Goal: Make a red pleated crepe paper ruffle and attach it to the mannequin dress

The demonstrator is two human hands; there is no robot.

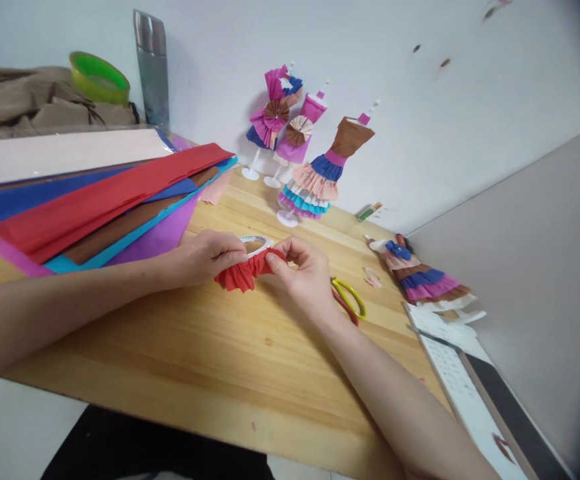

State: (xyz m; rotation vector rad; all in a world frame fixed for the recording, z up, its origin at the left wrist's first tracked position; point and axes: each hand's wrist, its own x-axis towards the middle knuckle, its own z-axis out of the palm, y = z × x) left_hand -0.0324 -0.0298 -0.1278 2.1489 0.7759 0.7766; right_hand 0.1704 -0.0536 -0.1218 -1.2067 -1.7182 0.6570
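A short strip of red crepe paper (240, 275), gathered into ruffles, is stretched between my two hands above the wooden table. My left hand (210, 257) pinches its left end between thumb and fingers. At the right end, my right hand (303, 267) grips the strip, thumb pressed on top. Just behind the paper lies a roll of white tape (256, 244), partly hidden by the strip and my fingers. Scissors with yellow and red handles (350, 298) lie right of my right hand, their blades hidden behind it.
Folded crepe paper sheets (115, 200) in several colours cover the table's left side. Three small mannequins in paper dresses (320, 173) stand by the wall; another paper dress (425, 277) lies at right. A grey bottle (153, 73), a green tape roll (100, 77) and a keyboard (450, 367) are also there.
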